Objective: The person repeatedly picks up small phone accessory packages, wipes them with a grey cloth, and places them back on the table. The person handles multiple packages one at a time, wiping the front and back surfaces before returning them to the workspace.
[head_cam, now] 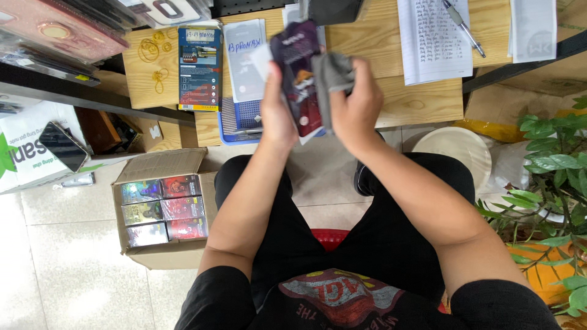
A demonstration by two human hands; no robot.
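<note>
Both hands: left hand [276,116] gripping dark packet [299,73], right hand [354,107] clutching grey cloth [333,72]

Dark purple-red flat package [299,73] held up over the surface's near edge, blurred. Blue upright box [200,68] and pale sleeve [244,58] lie left of it. On the floor, a cardboard carton [160,165] holds colourful small boxes [162,211]. White-green bag [24,153] far left, with a dark phone screen [63,145], probably off.

Dark purple-red packet [301,73], grey cloth [333,73], blue basket [239,119], black shorts [391,232]
</note>
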